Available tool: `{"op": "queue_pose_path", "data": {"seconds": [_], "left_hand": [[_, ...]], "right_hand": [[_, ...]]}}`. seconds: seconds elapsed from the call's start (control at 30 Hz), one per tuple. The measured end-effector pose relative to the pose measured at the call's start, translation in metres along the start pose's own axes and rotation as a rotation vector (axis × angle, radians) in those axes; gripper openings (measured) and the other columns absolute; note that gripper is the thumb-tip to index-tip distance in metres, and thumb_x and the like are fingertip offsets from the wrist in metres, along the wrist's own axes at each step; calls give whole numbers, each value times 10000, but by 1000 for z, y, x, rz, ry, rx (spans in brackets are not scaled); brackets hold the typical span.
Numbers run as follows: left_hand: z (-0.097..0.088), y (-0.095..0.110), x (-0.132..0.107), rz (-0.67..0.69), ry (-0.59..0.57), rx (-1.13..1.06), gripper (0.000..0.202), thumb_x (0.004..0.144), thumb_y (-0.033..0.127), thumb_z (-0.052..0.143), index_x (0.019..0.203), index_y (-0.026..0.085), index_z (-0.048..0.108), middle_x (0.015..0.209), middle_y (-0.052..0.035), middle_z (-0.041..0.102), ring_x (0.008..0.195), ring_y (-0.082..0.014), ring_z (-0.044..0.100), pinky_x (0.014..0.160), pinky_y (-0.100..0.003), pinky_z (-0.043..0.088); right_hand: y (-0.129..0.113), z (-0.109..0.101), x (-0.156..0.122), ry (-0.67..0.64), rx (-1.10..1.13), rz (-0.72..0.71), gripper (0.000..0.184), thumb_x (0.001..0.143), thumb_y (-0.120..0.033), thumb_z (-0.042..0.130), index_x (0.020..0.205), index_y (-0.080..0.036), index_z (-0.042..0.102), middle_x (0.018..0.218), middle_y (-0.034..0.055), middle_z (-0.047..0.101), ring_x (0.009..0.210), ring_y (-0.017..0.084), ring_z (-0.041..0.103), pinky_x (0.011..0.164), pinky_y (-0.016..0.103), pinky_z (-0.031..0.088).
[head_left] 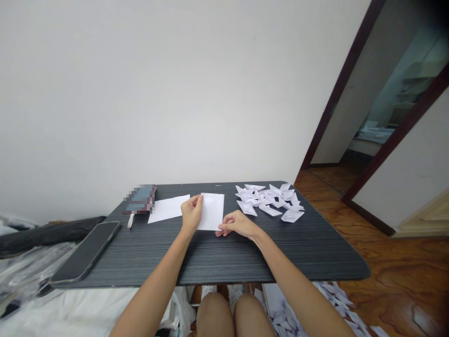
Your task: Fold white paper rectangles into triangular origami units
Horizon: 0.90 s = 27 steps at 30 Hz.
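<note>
Between my two hands is a white sheet of paper (212, 210), roughly square and held a little above the dark table (147, 262). My left hand (191, 213) pinches its upper left edge between thumb and fingers. At the lower right corner, my right hand (238, 223) grips the paper with thumb and fingertips. Another white sheet (166, 208) lies flat to the left, partly behind my left hand. Several folded white paper pieces (270, 199) with pointed ends form a loose pile to the right, apart from my right hand.
A phone (86, 252) lies at the table's left edge. Near the back left is a blurred-out object (140, 199) with a white strap. More folded papers (287, 320) are below the table at right. A white wall (175, 93) stands behind the table.
</note>
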<state>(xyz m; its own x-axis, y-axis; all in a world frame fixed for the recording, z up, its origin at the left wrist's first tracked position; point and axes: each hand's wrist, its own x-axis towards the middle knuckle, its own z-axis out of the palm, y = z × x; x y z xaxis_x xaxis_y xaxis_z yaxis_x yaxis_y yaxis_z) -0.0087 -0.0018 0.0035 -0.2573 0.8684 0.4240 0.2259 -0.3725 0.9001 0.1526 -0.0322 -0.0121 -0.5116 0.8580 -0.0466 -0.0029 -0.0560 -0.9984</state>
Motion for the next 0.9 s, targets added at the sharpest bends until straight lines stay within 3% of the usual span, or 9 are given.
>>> {"op": "queue_pose_path", "data": {"seconds": [0.13, 0.23, 0.37, 0.5, 0.63, 0.77, 0.9], "left_hand": [[-4, -11, 11, -65, 243, -156, 252, 674, 317, 527, 728, 89, 618, 626, -16, 592, 562, -114, 511, 521, -201, 389], [-5, -16, 14, -65, 313, -227, 273, 676, 321, 530, 779, 81, 609, 676, -30, 594, 596, -114, 516, 547, -204, 398], [0, -13, 8, -28, 239, -206, 286, 687, 341, 525, 789, 87, 606, 679, -34, 590, 601, -113, 512, 539, -199, 391], [4, -10, 1, 2, 172, -161, 283, 706, 354, 509, 774, 96, 602, 646, -27, 580, 569, -106, 499, 509, -193, 374], [7, -10, -2, 4, 126, -144, 277, 710, 354, 510, 788, 105, 604, 682, -36, 600, 596, -113, 519, 535, -199, 388], [10, -10, -4, 8, -21, -160, 260, 699, 344, 530, 777, 108, 606, 723, -49, 623, 640, -123, 542, 564, -203, 407], [10, -9, -6, -42, -185, -167, 291, 683, 353, 547, 832, 107, 593, 654, -33, 620, 569, -115, 536, 521, -204, 407]], "right_hand": [[2, 0, -1, -132, -81, -58, 259, 586, -335, 656, 640, -83, 623, 723, 110, 667, 698, 180, 620, 611, 268, 466], [2, -1, 1, -69, -18, -62, 294, 626, -370, 624, 710, -89, 625, 785, 122, 662, 736, 188, 621, 649, 288, 464], [-4, -2, 1, 0, 197, -123, 363, 710, -414, 539, 917, -121, 594, 942, 119, 627, 833, 184, 606, 757, 318, 441], [-7, -2, 2, -18, 346, -172, 410, 706, -462, 528, 926, -124, 594, 939, 111, 627, 852, 191, 598, 807, 346, 422], [-2, -3, 5, 73, 372, -138, 484, 684, -547, 488, 855, -113, 620, 788, 106, 654, 712, 172, 612, 696, 325, 465], [2, -6, 9, 264, 275, -117, 303, 597, -407, 645, 723, -131, 645, 642, 39, 649, 569, 132, 582, 569, 255, 456], [3, -12, 11, 411, 253, -141, 269, 560, -375, 667, 678, -133, 655, 578, 20, 634, 521, 128, 559, 526, 251, 444]]}}
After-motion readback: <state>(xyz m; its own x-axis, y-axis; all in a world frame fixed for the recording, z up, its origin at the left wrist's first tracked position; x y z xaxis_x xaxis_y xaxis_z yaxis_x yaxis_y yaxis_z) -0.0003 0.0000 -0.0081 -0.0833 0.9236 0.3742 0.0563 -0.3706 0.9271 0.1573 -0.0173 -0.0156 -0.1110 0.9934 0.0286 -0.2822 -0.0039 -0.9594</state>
